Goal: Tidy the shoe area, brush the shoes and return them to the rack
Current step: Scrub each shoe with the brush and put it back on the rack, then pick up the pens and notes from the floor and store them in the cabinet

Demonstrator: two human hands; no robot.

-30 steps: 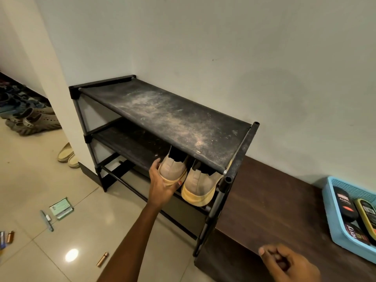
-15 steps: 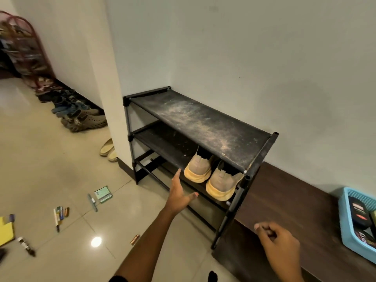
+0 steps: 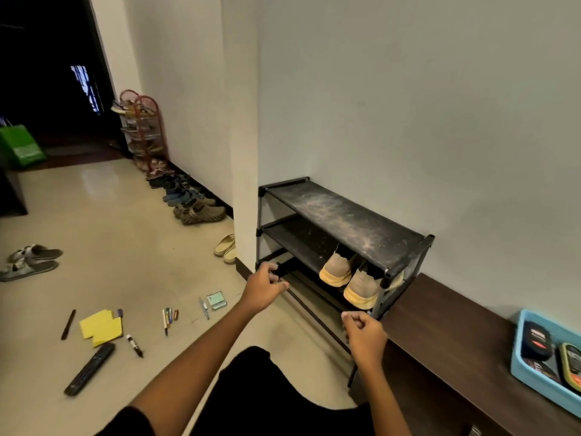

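Note:
A pair of tan shoes with yellow soles, the left shoe [image 3: 334, 272] and the right shoe [image 3: 361, 291], sits toe-out on the middle shelf of a dusty black shoe rack [image 3: 345, 215]. My left hand [image 3: 264, 287] hovers with loosely curled fingers in front of the rack's lowest bar, left of the shoes, and holds nothing. Lower down, by the rack's front right leg, my right hand [image 3: 364, 335] is curled into a loose fist with nothing in it. A black shoe brush [image 3: 536, 339] lies in a blue basket [image 3: 517, 369] at the right edge.
The basket stands on a dark wooden bench [image 3: 456, 341] right of the rack. On the floor lie yellow notes [image 3: 100, 327], a remote [image 3: 89, 368], a marker [image 3: 135, 344], pens [image 3: 168, 317] and a card box [image 3: 217, 300]. Beige slippers [image 3: 226, 248] and grey sandals [image 3: 30, 261] lie further left.
My left hand has let go of the left shoe and drawn back down to the rack's lowest bar. The view has pulled back and swung left, showing more floor.

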